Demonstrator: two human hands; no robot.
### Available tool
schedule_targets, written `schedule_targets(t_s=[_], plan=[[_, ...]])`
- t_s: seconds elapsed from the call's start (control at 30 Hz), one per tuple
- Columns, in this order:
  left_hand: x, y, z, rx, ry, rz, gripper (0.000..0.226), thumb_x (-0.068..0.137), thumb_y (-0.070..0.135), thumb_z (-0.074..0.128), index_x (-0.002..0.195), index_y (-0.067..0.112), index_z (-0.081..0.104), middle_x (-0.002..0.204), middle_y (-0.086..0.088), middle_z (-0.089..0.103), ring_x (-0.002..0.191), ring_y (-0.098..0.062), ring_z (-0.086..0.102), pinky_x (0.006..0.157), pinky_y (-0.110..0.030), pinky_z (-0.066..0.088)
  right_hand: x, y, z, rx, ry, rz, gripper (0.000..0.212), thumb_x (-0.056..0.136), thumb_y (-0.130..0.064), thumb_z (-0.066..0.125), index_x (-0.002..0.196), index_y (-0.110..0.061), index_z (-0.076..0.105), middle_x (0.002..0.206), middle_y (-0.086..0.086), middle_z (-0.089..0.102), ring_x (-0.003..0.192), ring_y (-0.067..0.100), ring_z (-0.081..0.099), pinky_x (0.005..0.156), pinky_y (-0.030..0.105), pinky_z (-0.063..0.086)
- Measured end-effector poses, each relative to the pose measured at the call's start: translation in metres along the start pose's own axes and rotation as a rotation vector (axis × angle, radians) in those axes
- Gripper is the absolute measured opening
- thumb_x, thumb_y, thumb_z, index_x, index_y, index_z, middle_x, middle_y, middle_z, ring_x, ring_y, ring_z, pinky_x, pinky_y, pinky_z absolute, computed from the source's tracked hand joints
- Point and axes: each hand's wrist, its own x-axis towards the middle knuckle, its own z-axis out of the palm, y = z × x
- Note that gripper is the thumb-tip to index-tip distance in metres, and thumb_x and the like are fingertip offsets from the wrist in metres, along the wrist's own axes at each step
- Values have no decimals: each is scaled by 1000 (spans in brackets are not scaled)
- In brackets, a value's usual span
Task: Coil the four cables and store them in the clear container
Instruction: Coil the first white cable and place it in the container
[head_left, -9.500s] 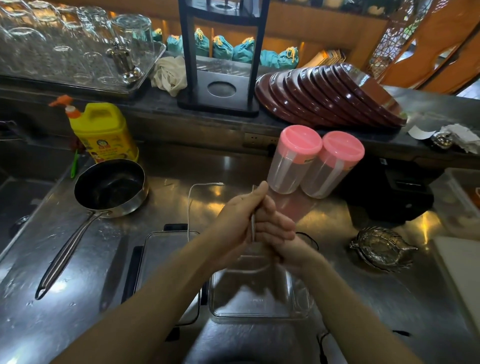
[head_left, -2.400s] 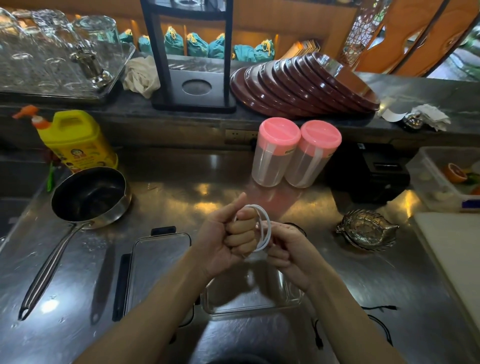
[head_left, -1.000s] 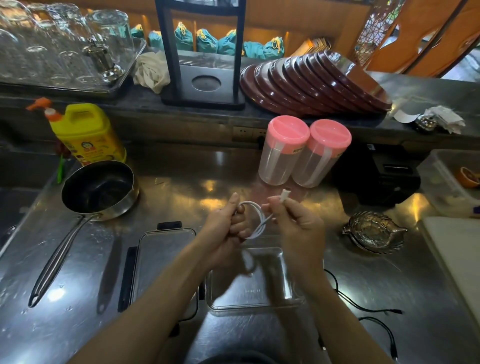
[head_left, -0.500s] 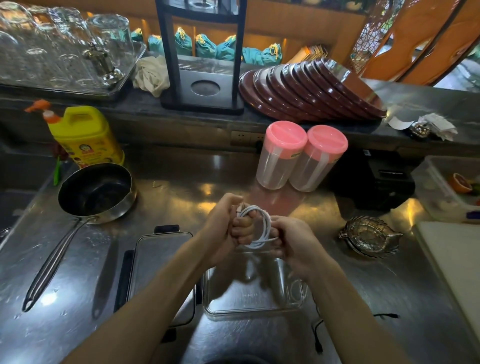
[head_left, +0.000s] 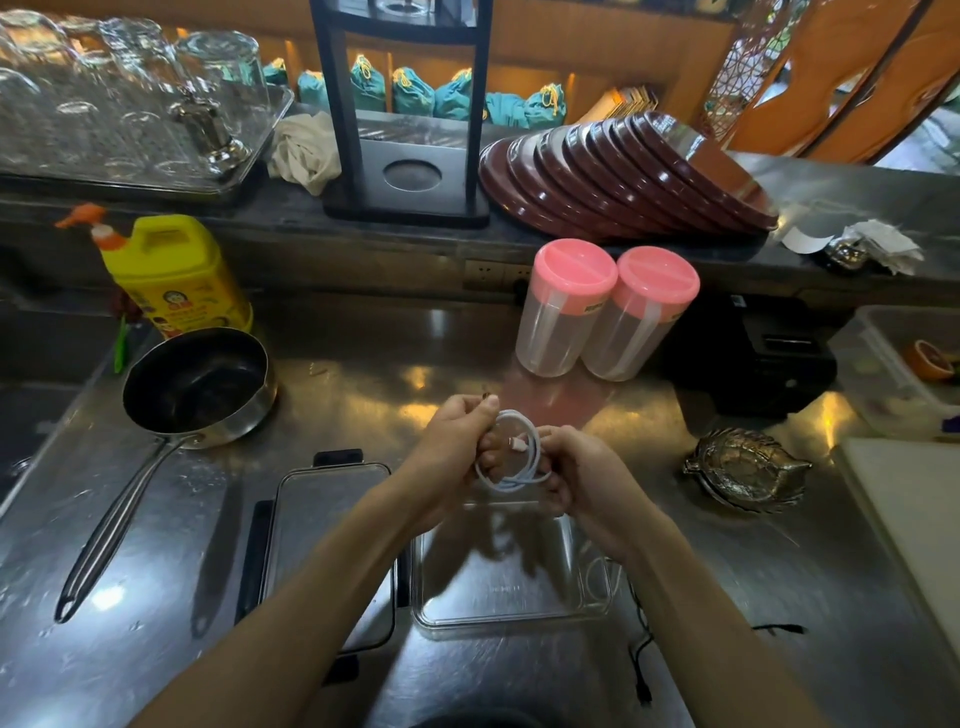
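A white cable (head_left: 524, 457) is wound into a small coil, held in the air between both hands above the far edge of the clear container (head_left: 511, 613). My left hand (head_left: 457, 441) grips the coil's left side, thumb up. My right hand (head_left: 582, 473) grips its right side, and the cable's plug end lies inside the loop. The container sits open on the steel counter near me, and it looks empty. A black cable (head_left: 641, 660) lies on the counter to the container's right, another black end (head_left: 779, 629) farther right. A thin white cable (head_left: 597, 577) shows at the container's right wall.
The container's lid (head_left: 322, 545) lies to its left. A saucepan (head_left: 192, 387) with a long handle stands at the left, a yellow jug (head_left: 176, 275) behind it. Two pink-lidded jars (head_left: 602, 306) stand beyond my hands. A metal dish (head_left: 743, 467) and a white board (head_left: 914, 519) are at right.
Over the last seconds the long white cable has been wound into a coil. Since half a second ago the plug end has been tucked into the loop and the coil sits slightly lower.
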Motion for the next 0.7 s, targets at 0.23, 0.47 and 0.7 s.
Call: schedule_targets(t_s=[0.23,0.47,0.7], plan=[[0,-3,0,173,18,94,29,107,23,45,109,-3,57,60,1,49,52,-9,47,49,-20,45,2,11,12,-581,230,-338,13,93,-26,74,95,-14,67,81,6,71,72,11,66,67,42,57],[1,-9,4,243,37,140,28,107,19,44,91,7,63,48,12,51,41,-3,44,43,-19,38,2,32,21,-1027,495,-707,23,101,-34,61,119,-27,48,85,1,72,72,19,68,62,39,54],[2,-11,-3,235,-9,117,28,107,19,46,87,10,63,55,7,50,43,-3,43,43,-18,37,0,28,32,-748,531,-752,11,100,-25,66,109,-28,70,102,-9,71,90,4,69,77,23,57]])
